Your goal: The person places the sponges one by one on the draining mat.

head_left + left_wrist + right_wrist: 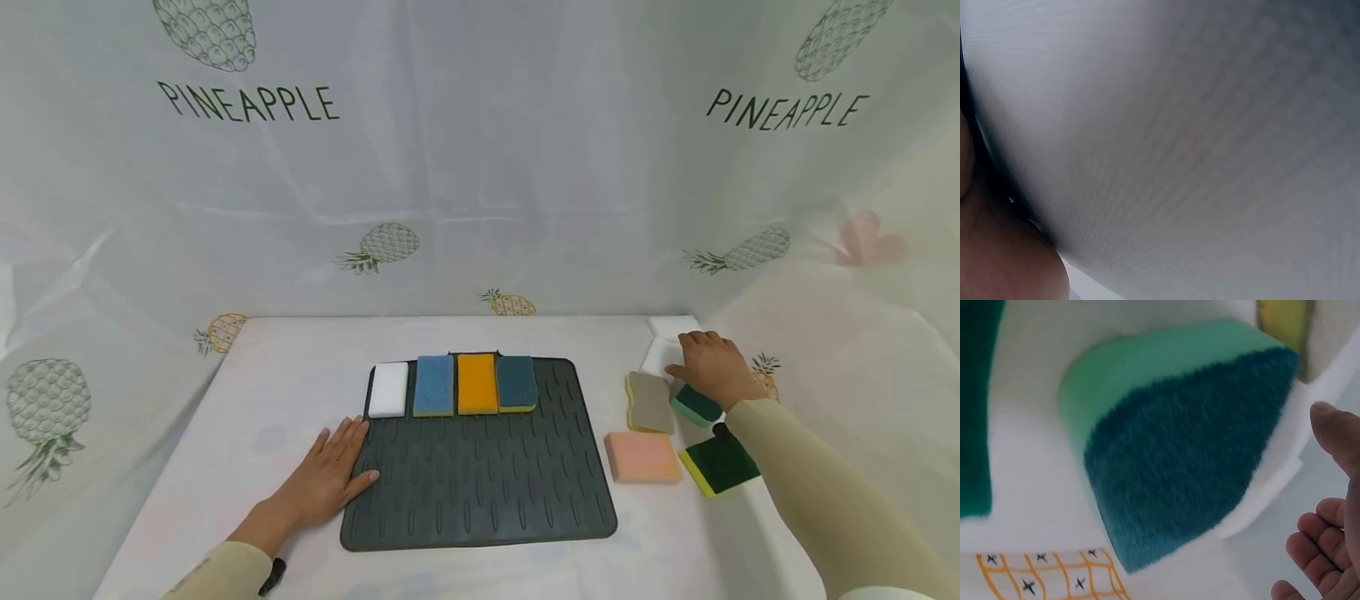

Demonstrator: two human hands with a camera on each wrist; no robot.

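My left hand [322, 475] rests with fingers spread on the left edge of a dark grey ridged mat [480, 483]. Along the mat's back edge lie a white sponge [387, 390], a blue one [433, 385], an orange one [477, 383] and a dark blue one [517, 383]. Over at the back right, my right hand [712, 367] hovers beside a white block-like sponge [660, 357], thumb and fingers apart with nothing between them. Just under its wrist lies a teal-topped green sponge [1191, 462]. Grey fabric fills most of the left wrist view.
Near the right hand are another white piece [671, 326], a grey-topped sponge [649, 402], a peach sponge [643, 457] and a dark green scouring sponge [723, 464]. A pineapple-print sheet [525, 167] rises behind the white table [300, 367].
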